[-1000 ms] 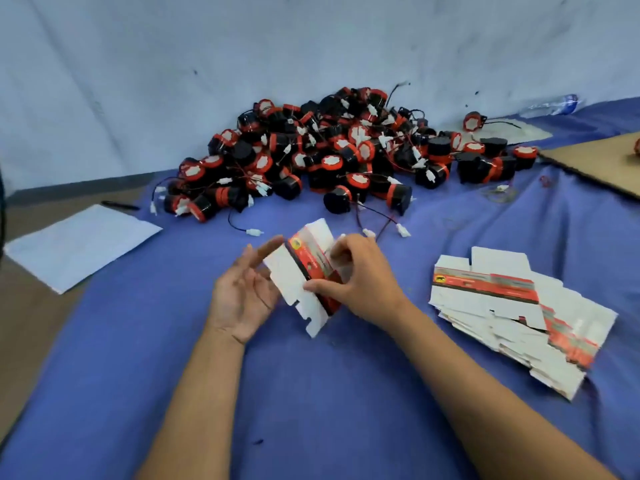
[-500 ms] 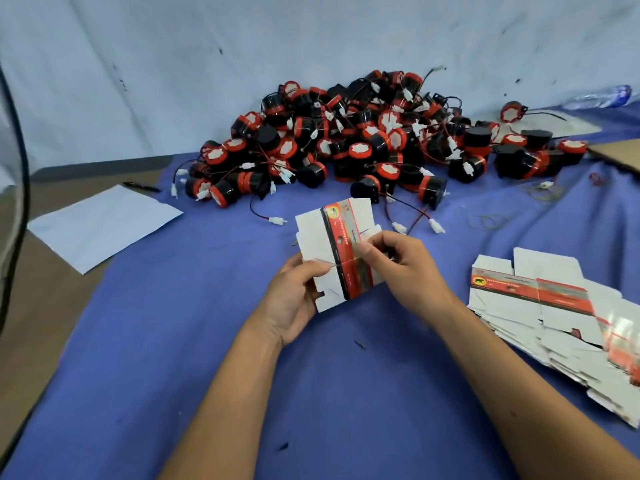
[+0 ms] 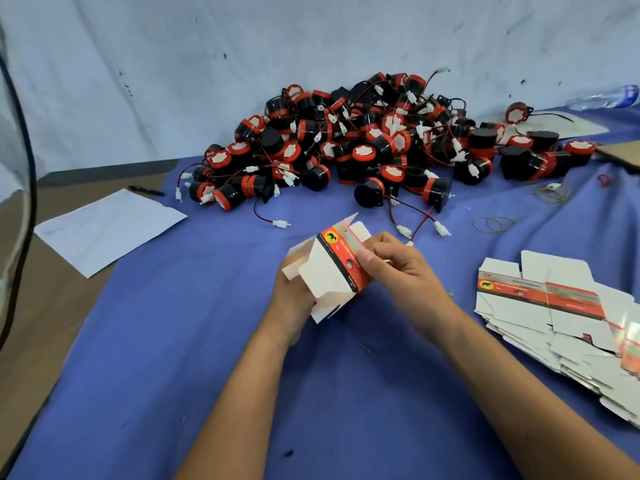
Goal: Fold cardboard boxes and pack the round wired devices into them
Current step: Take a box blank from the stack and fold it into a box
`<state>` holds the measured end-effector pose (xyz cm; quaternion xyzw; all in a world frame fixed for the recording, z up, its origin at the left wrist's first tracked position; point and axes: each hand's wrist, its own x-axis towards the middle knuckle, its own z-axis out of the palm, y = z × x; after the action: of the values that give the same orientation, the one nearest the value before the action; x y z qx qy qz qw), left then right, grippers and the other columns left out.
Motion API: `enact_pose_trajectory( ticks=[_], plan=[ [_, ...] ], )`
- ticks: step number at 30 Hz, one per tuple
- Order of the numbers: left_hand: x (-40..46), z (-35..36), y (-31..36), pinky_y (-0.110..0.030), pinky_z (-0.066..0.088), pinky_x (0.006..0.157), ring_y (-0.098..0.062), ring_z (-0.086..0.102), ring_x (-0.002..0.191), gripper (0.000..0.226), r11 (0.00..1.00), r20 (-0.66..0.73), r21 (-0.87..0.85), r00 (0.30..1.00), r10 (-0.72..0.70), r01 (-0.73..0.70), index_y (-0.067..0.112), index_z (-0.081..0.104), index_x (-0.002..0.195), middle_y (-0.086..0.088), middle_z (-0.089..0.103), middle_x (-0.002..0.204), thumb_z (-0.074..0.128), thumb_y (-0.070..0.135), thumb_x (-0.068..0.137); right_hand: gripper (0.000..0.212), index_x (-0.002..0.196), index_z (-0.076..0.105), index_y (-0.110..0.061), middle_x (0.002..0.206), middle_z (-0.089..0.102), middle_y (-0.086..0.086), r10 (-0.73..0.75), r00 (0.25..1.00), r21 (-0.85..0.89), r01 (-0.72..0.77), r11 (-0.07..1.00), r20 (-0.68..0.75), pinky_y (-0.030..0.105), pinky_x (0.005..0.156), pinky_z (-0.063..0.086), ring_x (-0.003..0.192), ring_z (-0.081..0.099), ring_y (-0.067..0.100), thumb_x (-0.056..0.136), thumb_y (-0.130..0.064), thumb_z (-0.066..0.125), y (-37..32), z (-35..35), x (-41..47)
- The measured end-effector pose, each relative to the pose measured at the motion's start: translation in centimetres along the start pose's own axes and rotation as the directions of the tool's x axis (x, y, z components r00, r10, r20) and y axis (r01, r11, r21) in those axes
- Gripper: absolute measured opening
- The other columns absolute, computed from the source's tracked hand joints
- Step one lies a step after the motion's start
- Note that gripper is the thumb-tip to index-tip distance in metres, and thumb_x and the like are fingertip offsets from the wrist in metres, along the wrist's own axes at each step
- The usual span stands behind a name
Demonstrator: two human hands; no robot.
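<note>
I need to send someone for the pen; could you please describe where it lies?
Start at the white paper sheet on the left, at the blue cloth's edge. Just beyond its far corner lies the black pen, the only slim dark stick there, left of the device pile.

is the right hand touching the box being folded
Touching: the head view shows the right hand pinching the white cardboard box on its red-and-black printed band.

You have two hands in view, left [image 3: 292, 299] and right [image 3: 398, 271], and one box [image 3: 332, 271] between them. One stack of flat boxes [image 3: 561, 317] lies to your right, too overlapped to count. One heap of devices [image 3: 374, 147] holds dozens. There is one sheet of paper [image 3: 107, 230], one pen [image 3: 147, 191] and one bottle [image 3: 606, 97].
</note>
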<state>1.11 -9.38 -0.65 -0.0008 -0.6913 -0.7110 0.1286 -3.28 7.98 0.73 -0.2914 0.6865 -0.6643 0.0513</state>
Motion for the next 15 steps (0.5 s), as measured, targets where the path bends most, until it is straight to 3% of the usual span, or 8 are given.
enact_pose_trajectory(
  ticks=[1, 3, 6, 8, 10, 12, 13, 15],
  plan=[
    [0.1, -0.2, 0.1, -0.039, 0.052, 0.074, -0.022, 0.063, 0.085, 0.018, 0.999, -0.019, -0.041, 1.000, 0.004, -0.004, 0.010, 0.070, 0.092, -0.009, 0.070, 0.091, 0.065, 0.025, 0.081, 0.054, 0.080, 0.054, 0.012, 0.098, 0.047, 0.020, -0.013, 1.000, -0.016, 0.014, 1.000, 0.021, 0.037, 0.081, 0.038, 0.086, 0.046, 0.037, 0.092, -0.041, 0.061, 0.0, 0.0, -0.1],
    [0.1, -0.2, 0.5, -0.041, 0.055, 0.075, -0.026, 0.068, 0.084, 0.019, 0.991, -0.108, -0.129, 0.993, -0.056, 0.042, 0.020, 0.078, 0.089, -0.008, 0.075, 0.091, 0.060, 0.021, 0.081, 0.056, 0.082, 0.061, 0.005, 0.103, 0.050, 0.015, -0.006, 0.994, -0.061, 0.013, 0.998, 0.106, 0.037, 0.085, 0.041, 0.093, 0.050, 0.033, 0.082, -0.050, 0.071, -0.4, 0.0, -0.4],
    [0.0, 0.4, 0.8, -0.034, 0.055, 0.068, -0.027, 0.071, 0.080, 0.027, 0.941, -0.170, -0.298, 0.962, -0.216, 0.158, 0.031, 0.081, 0.075, -0.003, 0.077, 0.082, 0.058, 0.025, 0.087, 0.039, 0.092, 0.074, -0.023, 0.105, 0.056, -0.002, 0.023, 0.981, -0.163, 0.008, 0.987, 0.191, 0.028, 0.090, 0.045, 0.103, 0.055, 0.022, 0.068, -0.052, 0.087, -0.6, 0.3, -0.6],
    [-0.1, 0.4, 0.9, -0.036, 0.058, 0.075, -0.028, 0.073, 0.090, 0.017, 0.886, -0.017, -0.407, 0.968, -0.252, 0.224, 0.028, 0.084, 0.088, -0.006, 0.079, 0.095, 0.069, 0.032, 0.081, 0.038, 0.094, 0.076, -0.027, 0.106, 0.060, -0.003, -0.026, 0.988, -0.165, 0.052, 0.985, 0.153, 0.026, 0.088, 0.047, 0.103, 0.059, 0.021, 0.066, -0.047, 0.091, -0.4, 0.5, -0.6],
    [-0.3, 0.2, 1.4, -0.043, 0.058, 0.094, -0.030, 0.071, 0.106, 0.059, 0.812, 0.218, -0.505, 0.954, -0.208, 0.293, 0.015, 0.078, 0.118, -0.015, 0.073, 0.119, 0.092, 0.033, 0.064, 0.039, 0.094, 0.078, -0.021, 0.105, 0.068, 0.006, -0.032, 0.996, 0.024, 0.030, 0.999, 0.080, 0.030, 0.083, 0.054, 0.097, 0.068, 0.020, 0.065, -0.043, 0.091, -0.4, 0.5, -0.5],
    [-0.4, 0.0, 1.7, -0.051, 0.045, 0.111, -0.037, 0.059, 0.122, 0.104, 0.750, 0.439, -0.563, 0.895, -0.084, 0.346, 0.006, 0.048, 0.151, -0.022, 0.057, 0.137, 0.097, 0.032, 0.063, 0.041, 0.092, 0.078, -0.018, 0.094, 0.075, 0.007, 0.024, 0.997, 0.303, -0.045, 0.952, 0.072, 0.031, 0.077, 0.057, 0.088, 0.072, 0.020, 0.065, -0.046, 0.091, -0.4, 0.2, -0.4],
    [-0.5, 0.2, 1.7, -0.052, 0.044, 0.114, -0.038, 0.055, 0.125, 0.113, 0.739, 0.502, -0.578, 0.865, -0.013, 0.346, 0.006, 0.034, 0.158, -0.022, 0.051, 0.139, 0.095, 0.031, 0.067, 0.046, 0.091, 0.078, -0.018, 0.091, 0.075, 0.005, 0.036, 0.994, 0.377, -0.073, 0.923, 0.104, 0.032, 0.077, 0.057, 0.086, 0.071, 0.022, 0.064, -0.052, 0.092, -0.4, 0.0, -0.3],
    [-0.8, 0.7, 1.6, -0.044, 0.053, 0.103, -0.033, 0.064, 0.116, 0.103, 0.729, 0.528, -0.569, 0.849, -0.033, 0.382, 0.001, 0.036, 0.153, -0.021, 0.058, 0.125, 0.094, 0.028, 0.072, 0.045, 0.087, 0.076, -0.022, 0.088, 0.073, -0.002, 0.015, 0.977, 0.413, -0.103, 0.905, 0.211, 0.034, 0.077, 0.055, 0.082, 0.069, 0.022, 0.068, -0.061, 0.086, -0.4, -0.2, -0.4]
  ],
)
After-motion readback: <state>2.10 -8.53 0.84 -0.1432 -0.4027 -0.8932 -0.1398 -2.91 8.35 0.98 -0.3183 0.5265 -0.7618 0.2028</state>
